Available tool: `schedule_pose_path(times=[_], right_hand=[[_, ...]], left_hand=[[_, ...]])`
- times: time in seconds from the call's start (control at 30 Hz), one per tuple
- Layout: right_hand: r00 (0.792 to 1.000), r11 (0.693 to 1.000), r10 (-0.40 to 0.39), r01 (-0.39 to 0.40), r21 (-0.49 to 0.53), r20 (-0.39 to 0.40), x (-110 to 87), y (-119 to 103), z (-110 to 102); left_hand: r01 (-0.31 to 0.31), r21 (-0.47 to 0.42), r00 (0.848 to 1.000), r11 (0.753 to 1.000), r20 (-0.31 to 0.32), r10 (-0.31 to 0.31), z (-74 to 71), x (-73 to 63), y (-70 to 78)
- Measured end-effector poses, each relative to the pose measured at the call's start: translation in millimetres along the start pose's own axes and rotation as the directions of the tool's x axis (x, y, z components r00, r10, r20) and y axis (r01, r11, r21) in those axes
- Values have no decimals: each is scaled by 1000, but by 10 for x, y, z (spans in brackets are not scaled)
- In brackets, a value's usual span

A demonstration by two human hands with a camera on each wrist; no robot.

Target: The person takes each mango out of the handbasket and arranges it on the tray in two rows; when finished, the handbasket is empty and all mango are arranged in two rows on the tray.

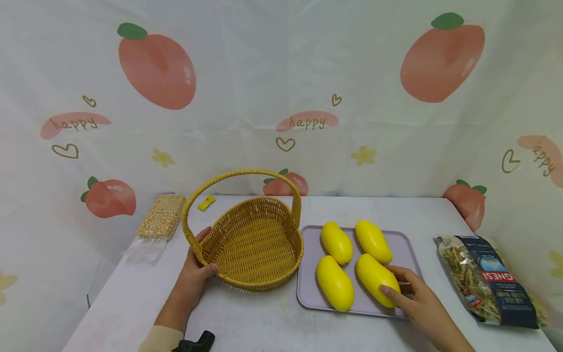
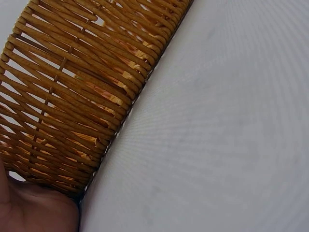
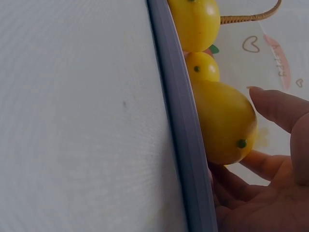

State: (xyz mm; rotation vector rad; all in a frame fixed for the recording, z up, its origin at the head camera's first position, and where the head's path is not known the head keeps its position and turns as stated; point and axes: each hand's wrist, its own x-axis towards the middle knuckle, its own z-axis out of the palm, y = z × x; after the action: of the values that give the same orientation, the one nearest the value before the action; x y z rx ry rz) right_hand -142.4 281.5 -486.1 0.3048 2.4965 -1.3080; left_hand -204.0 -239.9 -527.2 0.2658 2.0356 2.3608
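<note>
On the left side of a woven wicker basket (image 1: 255, 249), my left hand (image 1: 193, 276) grips the wall, thumb over the rim and fingers behind. The basket has a tall arched handle and nothing in it; its woven side (image 2: 82, 96) fills much of the left wrist view. To its right, a pale purple tray (image 1: 303, 293) bears several yellow mangoes. My right hand (image 1: 415, 296) holds the front right mango (image 1: 374, 278), thumb on its near side and fingers along the far side. In the right wrist view, that mango (image 3: 224, 123) shows behind the tray rim.
A clear bag of pale kernels (image 1: 162, 215) lies at the back left, near a small yellow packet (image 1: 206, 203). At the right of the white table (image 1: 264, 322) lies a pasta bag (image 1: 488, 278). A peach-printed curtain (image 1: 246, 73) hangs behind.
</note>
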Motion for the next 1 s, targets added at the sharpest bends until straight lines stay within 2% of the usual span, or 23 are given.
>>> schedule_pose_path(times=[0.37,0.7,1.0], right_hand=[[1000,1000,7,-6,-16,7,14,4,-1],[998,999,-48,48,-4,30,3,25,18],[999,999,-34,34,-20,27,13,16,23]], left_hand=[[-3,-3,1000,1000,1,3,12,-2,-7],[-6,-5,1000,1000,5,6,-3,-4,-21],[-14,-7,1000,1000,11,14,-23,-1,-37]])
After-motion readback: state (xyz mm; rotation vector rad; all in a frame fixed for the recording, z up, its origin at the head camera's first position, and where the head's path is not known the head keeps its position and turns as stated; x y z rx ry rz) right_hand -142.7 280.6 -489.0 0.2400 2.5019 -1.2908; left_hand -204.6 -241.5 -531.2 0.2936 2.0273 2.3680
